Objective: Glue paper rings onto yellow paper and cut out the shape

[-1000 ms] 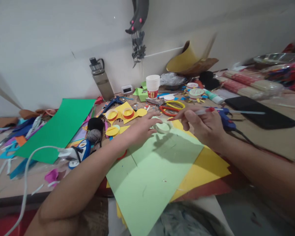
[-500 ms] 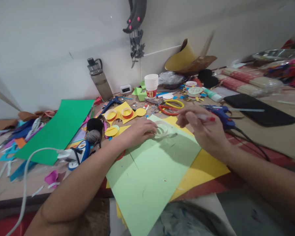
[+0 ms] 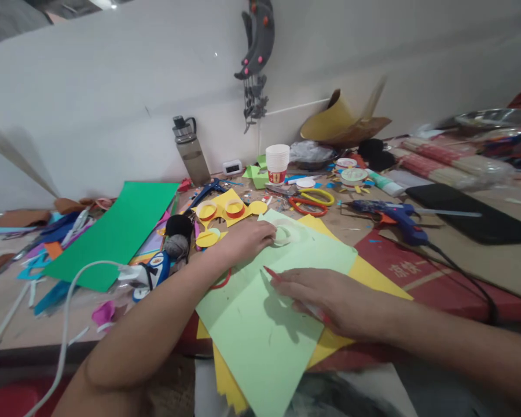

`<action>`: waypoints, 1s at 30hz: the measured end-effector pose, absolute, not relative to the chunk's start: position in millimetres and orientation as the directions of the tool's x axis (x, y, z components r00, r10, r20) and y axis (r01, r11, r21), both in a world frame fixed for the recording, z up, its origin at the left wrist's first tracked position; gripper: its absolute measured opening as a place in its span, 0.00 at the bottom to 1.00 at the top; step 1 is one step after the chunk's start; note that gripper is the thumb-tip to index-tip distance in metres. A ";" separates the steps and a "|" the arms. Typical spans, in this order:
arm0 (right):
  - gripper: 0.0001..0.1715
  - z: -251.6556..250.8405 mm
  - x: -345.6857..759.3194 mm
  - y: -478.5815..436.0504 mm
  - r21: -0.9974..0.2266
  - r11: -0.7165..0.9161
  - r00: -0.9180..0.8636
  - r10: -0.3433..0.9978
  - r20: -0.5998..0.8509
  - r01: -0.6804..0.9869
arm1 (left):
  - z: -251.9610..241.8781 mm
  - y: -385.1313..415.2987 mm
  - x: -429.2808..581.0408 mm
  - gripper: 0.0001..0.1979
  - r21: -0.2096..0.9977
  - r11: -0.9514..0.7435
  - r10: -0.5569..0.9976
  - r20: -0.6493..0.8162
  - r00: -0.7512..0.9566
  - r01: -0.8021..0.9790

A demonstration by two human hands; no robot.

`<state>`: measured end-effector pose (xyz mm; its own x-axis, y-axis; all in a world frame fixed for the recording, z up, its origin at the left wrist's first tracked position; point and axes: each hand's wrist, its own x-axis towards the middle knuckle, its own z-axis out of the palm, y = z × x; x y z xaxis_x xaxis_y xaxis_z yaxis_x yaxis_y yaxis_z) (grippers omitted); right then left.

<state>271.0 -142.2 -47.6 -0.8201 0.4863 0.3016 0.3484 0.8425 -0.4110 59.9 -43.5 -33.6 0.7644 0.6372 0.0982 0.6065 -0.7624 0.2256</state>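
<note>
A sheet of light green paper (image 3: 260, 324) lies slantwise before me over yellow sheets (image 3: 382, 278). At its far end a pale ring (image 3: 292, 233) stands on the green paper. My left hand (image 3: 255, 238) rests on the paper with its fingers curled together, fingertips at the ring's left edge. My right hand (image 3: 330, 295) is closed around a red pen (image 3: 271, 273), its red tip pointing left just over the paper. To the left of the ring sits a yellow paper piece (image 3: 226, 202) carrying two short rings. Faint lines mark the green sheet.
Behind are yellow-and-red-handled scissors (image 3: 316, 198), stacked paper cups (image 3: 278, 162) and a water bottle (image 3: 191, 153). A blue glue gun (image 3: 402, 220) and a black slab (image 3: 473, 211) lie right. Green card (image 3: 117, 237) and a white cord (image 3: 65, 313) are left.
My right hand has come down and left, from above the sheet's right edge to over its middle, turning the pen leftward. My left hand stays by the ring. The view has shifted slightly.
</note>
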 end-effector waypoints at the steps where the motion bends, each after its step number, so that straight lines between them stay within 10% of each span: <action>1: 0.23 -47.6 274.2 -138.5 -0.402 0.839 -0.815 0.498 0.295 0.366 | -33.9 -43.5 58.9 0.09 0.219 -0.753 0.650 0.097 0.754 0.621; 10: 0.15 -40.4 308.6 -99.7 -0.386 0.841 -0.732 0.528 0.432 0.379 | -27.1 -45.5 55.3 0.10 0.220 -0.673 0.738 0.133 0.662 0.706; 15: 0.18 -23.0 299.7 -82.4 -0.611 0.760 -0.210 0.649 0.732 0.221 | -25.1 -46.3 57.5 0.08 0.313 -0.715 0.698 0.296 0.652 0.624; 18: 0.18 -24.7 290.2 -68.9 -0.708 0.699 0.025 0.709 0.704 0.100 | -25.9 -46.9 61.6 0.07 0.364 -0.732 0.676 0.286 0.679 0.575; 30: 0.18 -59.1 286.0 -53.0 -0.824 0.490 -0.096 0.870 0.484 0.286 | -33.4 -33.5 63.0 0.06 0.309 -0.742 0.666 0.237 0.708 0.595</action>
